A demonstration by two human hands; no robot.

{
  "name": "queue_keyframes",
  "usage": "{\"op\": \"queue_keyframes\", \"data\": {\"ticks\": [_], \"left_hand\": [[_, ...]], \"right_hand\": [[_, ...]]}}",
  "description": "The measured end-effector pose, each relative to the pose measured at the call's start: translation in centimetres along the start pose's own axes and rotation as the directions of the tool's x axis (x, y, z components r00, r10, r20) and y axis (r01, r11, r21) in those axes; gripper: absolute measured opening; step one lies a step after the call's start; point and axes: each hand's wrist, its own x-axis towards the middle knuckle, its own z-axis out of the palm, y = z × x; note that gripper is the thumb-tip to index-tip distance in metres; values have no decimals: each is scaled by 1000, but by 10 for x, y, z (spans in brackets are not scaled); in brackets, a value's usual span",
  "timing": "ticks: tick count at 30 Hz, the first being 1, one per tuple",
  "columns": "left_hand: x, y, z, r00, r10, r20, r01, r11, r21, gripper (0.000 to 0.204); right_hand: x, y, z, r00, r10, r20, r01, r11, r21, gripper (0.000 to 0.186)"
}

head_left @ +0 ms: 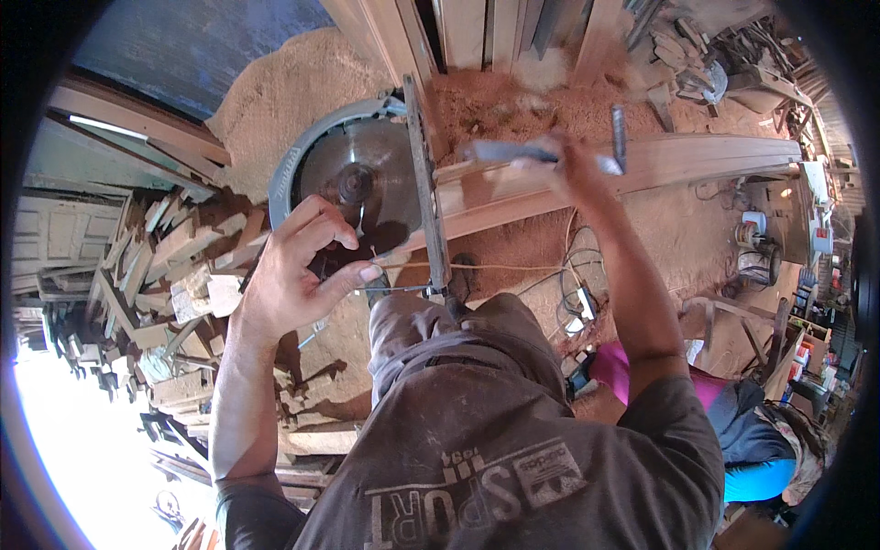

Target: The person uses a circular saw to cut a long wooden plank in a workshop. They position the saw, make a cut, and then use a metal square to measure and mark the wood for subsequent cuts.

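Left hand (298, 270) is at the near edge of the circular saw blade (387, 170): fingers curled, thumb slightly apart; cannot tell whether anything is held. Right hand (570, 168), right of blade, grips a motion-blurred grey tool (513, 152) over a long wooden plank (706, 163). Sawdust (284, 92) lies beyond the blade.

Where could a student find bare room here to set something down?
Dusty ground right of the right forearm, below the long plank, looks bare; so does the tan patch between the blue panel and grey saw guard. Scrap wood crowds the picture's left.
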Motion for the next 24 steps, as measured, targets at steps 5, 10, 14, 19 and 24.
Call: {"op": "queue_keyframes", "data": {"ticks": [5,10,14,19,24], "left_hand": [[13,-26,-14,970,234,66,-243,926,290,29],[14,-42,-10,966,248,70,-256,955,149,33],[8,-27,7,989,144,-35,-134,970,204,35],[3,3,33,988,-51,-147,75,983,166,28],[8,20,30,998,59,1,-59,990,127,22]], "right_hand": [[-28,9,43,997,-84,0,83,985,152,45],[-42,-7,45,968,-240,-73,233,968,-96,44],[-59,-19,29,953,-119,-277,122,993,-9,33],[-98,-54,16,824,211,-526,-17,937,349,26],[-144,-133,18,931,256,-259,-116,883,454,22]]}}
